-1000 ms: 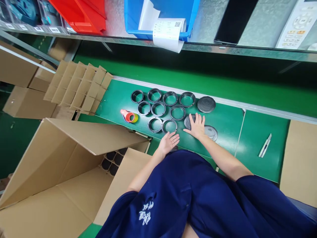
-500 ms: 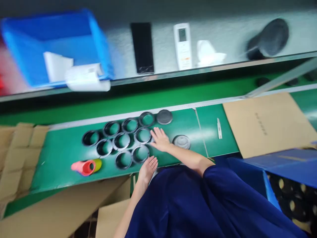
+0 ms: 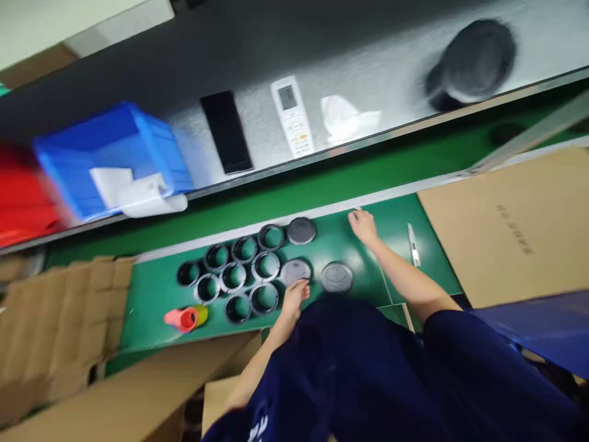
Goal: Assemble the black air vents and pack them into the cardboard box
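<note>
My left hand has its fingers curled together at the front edge of a ridged grey disc; what they pinch is too small to tell. Further right, my right hand is closed near the pale strip along the bench's back, and its fingertips are blurred. Several black rings stand in rows left of the discs. A second grey disc lies between my hands and nearer my body, and a darker disc sits behind the first.
A red and yellow object lies at the bench's left. A white cutter is beside a cardboard sheet. The shelf above holds a blue bin, black phone, white remote, crumpled tissue and dark round object.
My right hand has moved right and back, its fingers now closed. A grey disc shows where it was. My left hand has moved right to that disc and curled. The camera view has shifted.
</note>
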`<state>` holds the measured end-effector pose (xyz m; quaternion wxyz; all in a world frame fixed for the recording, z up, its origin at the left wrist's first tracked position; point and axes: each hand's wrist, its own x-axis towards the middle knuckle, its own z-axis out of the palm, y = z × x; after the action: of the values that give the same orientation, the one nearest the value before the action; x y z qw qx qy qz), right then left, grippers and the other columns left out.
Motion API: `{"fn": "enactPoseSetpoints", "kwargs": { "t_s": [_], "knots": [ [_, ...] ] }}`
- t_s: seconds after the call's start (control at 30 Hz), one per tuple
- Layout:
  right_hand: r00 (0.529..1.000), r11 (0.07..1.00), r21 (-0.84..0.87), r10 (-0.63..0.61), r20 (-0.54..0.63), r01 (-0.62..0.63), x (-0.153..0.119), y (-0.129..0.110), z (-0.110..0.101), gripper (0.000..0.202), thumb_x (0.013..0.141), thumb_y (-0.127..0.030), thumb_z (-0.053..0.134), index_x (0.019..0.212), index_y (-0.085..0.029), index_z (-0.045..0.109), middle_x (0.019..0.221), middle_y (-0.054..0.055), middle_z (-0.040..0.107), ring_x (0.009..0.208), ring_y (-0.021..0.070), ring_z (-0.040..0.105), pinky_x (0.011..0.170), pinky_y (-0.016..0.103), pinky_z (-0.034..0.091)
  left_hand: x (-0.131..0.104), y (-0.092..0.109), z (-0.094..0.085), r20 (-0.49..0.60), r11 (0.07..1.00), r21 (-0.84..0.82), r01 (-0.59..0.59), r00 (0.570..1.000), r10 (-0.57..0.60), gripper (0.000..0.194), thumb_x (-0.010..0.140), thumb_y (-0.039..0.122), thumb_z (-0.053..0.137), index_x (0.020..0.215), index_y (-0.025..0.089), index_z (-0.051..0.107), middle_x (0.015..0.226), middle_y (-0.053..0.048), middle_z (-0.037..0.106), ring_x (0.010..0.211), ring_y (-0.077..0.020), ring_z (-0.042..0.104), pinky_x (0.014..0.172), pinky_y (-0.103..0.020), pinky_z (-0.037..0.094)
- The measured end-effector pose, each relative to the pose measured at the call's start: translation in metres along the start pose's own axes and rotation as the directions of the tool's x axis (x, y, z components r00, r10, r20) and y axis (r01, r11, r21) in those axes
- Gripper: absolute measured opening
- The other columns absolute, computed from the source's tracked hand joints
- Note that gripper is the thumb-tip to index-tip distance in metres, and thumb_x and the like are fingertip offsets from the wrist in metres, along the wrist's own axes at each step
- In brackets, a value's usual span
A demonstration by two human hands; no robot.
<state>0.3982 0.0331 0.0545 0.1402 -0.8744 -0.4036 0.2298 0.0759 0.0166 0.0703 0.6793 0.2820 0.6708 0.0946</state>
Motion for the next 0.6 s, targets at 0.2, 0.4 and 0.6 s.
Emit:
{"fn": "enactPoseSetpoints", "kwargs": {
  "t_s": [0.2,0.4,0.6],
  "knots": [
    [0.743,0.798,-0.036,-0.543,0.392,0.602,-0.079,0.009,0.058,0.065,0.088,-0.055,0.059,0.139,-0.016,0.063,0.144,0.021,0.055,0.131,0.04,0.05,0.109,0.058,0.042,0.05,0.063,0.031,0.082,0.869,0.208,-0.45,0.893,0.443,0.068,0.058,0.014,0.09,0.121,0.026,0.069,0.166,-0.011,0.033,0.16,-0.0379,0.006,0.128,-0.057,0.017],
    [0.5,0.505,-0.183,-0.613,0.612,0.844,-0.137,0.026,0.092,0.102,0.073,-0.048,0.077,0.163,-0.033,0.032,0.172,0.016,0.016,0.155,0.0442,0.017,0.118,0.069,0.019,0.074,0.081,0.051,0.237,0.597,0.62,-0.51,0.846,0.478,0.087,0.052,0.048,0.098,0.127,0.02,0.066,0.165,-0.024,0.03,0.158,-0.049,0.005,0.121,-0.075,0.007],
    [0.451,0.384,-0.244,-0.67,0.59,0.89,-0.117,0.077,0.091,0.108,0.07,-0.047,0.068,0.165,-0.03,0.02,0.172,0.017,0.003,0.156,0.0442,0.011,0.11,0.072,0.027,0.069,0.002,0.053,0.236,0.05,0.959,-0.278,0.885,0.401,0.083,0.076,0.02,0.073,0.153,0.04,0.049,0.17,-0.012,0.028,0.157,-0.0465,0.016,0.118,-0.077,0.014]
  ]
}}
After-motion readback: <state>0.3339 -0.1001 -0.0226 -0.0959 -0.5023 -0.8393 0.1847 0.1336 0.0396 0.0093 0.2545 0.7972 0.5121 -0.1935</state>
